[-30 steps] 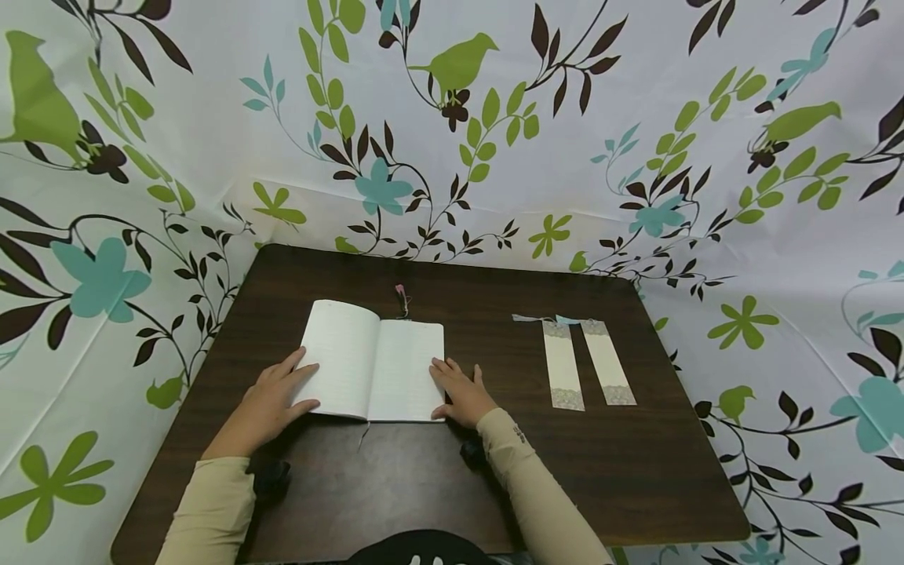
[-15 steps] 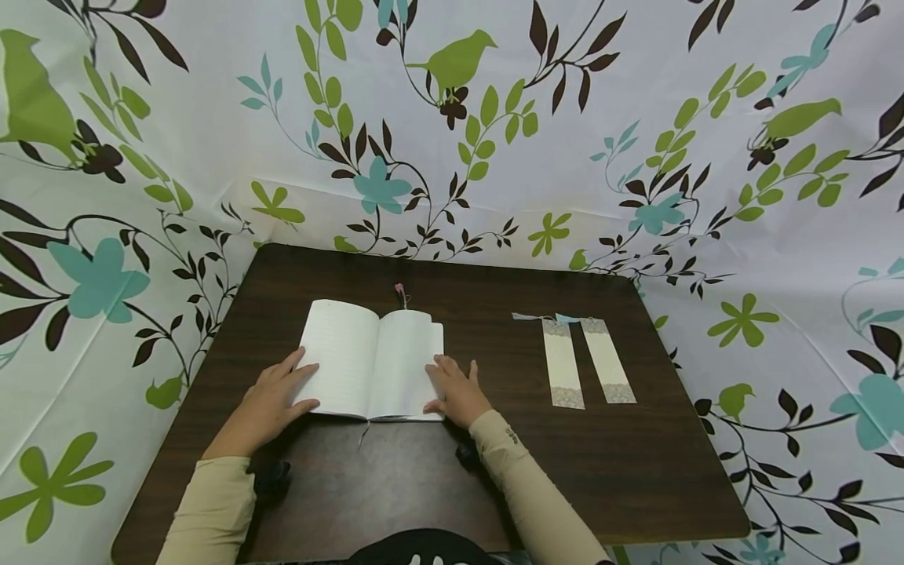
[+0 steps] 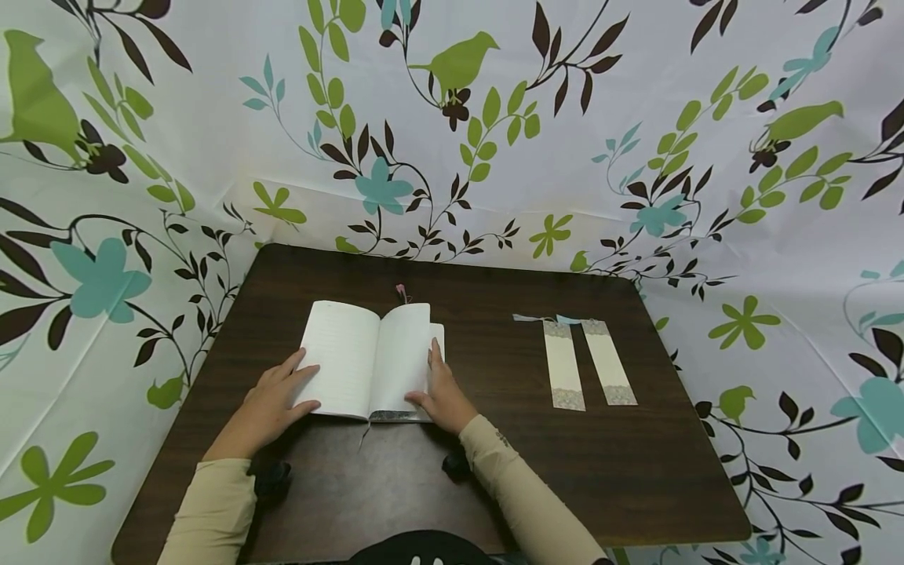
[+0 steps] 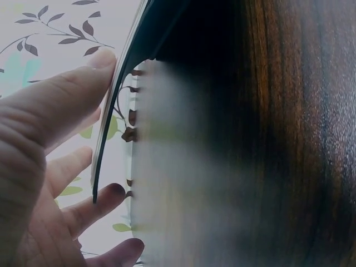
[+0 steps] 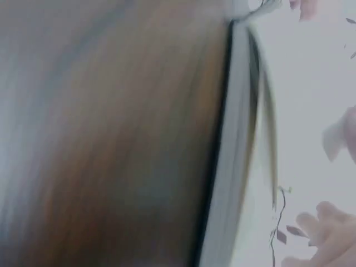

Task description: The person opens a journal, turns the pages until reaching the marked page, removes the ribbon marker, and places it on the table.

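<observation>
An open notebook (image 3: 342,357) with lined white pages lies on the table. My left hand (image 3: 271,404) rests on its left edge, fingers spread, thumb and forefinger on the page. The left wrist view shows the thumb against the page and other fingertips past the cover edge (image 4: 95,192). My right hand (image 3: 446,396) pinches the outer edge of a right-hand page (image 3: 402,345), thumb in front. That page is lifted and curved away from the stack (image 5: 225,183). Parts of the right fingers are hidden behind it.
Two cream bookmarks (image 3: 563,365) with patterned ends and tassels (image 3: 528,318) lie to the right on the dark wooden table (image 3: 494,290). A pink charm (image 3: 401,290) sticks out above the notebook. Patterned cloth (image 3: 452,180) hangs around the table.
My right hand has moved left, bringing the page edge inward so more of the stack and the lower dark edge show. My left hand has stayed put.
</observation>
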The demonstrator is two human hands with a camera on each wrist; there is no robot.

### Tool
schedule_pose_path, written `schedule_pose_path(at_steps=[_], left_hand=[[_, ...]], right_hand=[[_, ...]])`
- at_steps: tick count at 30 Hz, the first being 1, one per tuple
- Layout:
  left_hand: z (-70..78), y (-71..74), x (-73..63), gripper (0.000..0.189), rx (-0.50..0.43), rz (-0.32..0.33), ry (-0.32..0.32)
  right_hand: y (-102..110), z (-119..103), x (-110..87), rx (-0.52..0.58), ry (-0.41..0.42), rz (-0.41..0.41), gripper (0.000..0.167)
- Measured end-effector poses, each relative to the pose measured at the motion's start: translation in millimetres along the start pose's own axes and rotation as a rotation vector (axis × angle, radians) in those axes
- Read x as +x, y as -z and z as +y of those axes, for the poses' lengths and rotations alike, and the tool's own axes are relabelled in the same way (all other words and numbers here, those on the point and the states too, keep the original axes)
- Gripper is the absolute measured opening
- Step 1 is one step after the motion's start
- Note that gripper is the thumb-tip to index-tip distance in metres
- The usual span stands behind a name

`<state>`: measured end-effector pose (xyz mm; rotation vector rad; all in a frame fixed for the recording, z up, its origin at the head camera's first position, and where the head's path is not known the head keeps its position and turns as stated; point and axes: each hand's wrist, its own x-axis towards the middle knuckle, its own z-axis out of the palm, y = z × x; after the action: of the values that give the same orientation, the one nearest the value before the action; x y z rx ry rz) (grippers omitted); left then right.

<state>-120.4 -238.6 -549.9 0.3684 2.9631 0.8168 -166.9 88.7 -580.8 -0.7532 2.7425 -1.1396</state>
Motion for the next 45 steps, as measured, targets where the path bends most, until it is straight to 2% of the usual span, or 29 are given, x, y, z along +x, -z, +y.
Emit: schedule_pose_path(at_steps=[4,6,8,11,14,16,20,23,28,32,35,38,40,42,45], left_hand=[[0.7,0.9,-0.9,0.065,0.001,-0.004,0.006],[0.9,1.4,-1.4,0.065,0.002,-0.003,0.006],[0.7,1.8,-2.0,0.062,0.000,0.000,0.002],[-0.1,2.1,-2.2,0.053,-0.005,0.007,-0.008],[-1.1,1.9,-1.4,0.046,-0.017,0.020,-0.015],[-1.8,1.9,0.2,0.049,-0.034,0.039,-0.023],[-2.9,2.2,3.4,0.065,-0.060,0.072,-0.051],[-2.6,2.7,3.6,0.069,-0.039,0.067,-0.060],[-2.4,3.2,-0.4,0.058,0.035,0.058,-0.062],[-2.4,3.5,-4.3,0.050,0.047,0.054,-0.049],[-2.8,4.0,-5.8,0.048,0.040,0.045,-0.033],[-3.1,4.7,-6.3,0.049,0.036,0.040,-0.028],[-2.9,5.1,-6.8,0.049,0.029,0.034,-0.025],[-3.3,4.8,-7.2,0.049,0.025,0.029,-0.023],[-3.6,4.0,-6.9,0.049,0.023,0.024,-0.016]], right_hand=[[-4.6,-15.2,4.1,0.301,0.023,-0.035,0.110],[-8.0,-22.2,5.8,0.379,0.026,-0.078,0.111],[-12.3,-28.2,7.2,0.407,0.044,-0.131,0.112],[-19.5,-34.3,9.1,0.301,0.120,-0.195,0.111],[-26.7,-37.9,9.9,0.106,0.198,-0.234,0.102],[-30.3,-39.2,9.2,-0.036,0.228,-0.252,0.092],[-34.7,-41.0,7.7,-0.230,0.256,-0.281,0.078],[-36.8,-42.1,7.3,-0.299,0.278,-0.277,0.072],[-39.4,-41.8,7.1,-0.338,0.314,-0.246,0.061],[-40.7,-41.2,8.8,-0.272,0.262,-0.180,0.050],[-38.9,-39.3,12.7,-0.205,0.170,-0.043,0.038],[-36.1,-33.9,19.3,-0.241,0.056,0.118,0.029],[-34.0,-29.7,22.4,-0.311,-0.023,0.184,0.029],[-31.9,-27.9,25.2,-0.367,-0.095,0.204,0.033],[-28.1,-30.0,27.5,-0.360,-0.175,0.175,0.039]])
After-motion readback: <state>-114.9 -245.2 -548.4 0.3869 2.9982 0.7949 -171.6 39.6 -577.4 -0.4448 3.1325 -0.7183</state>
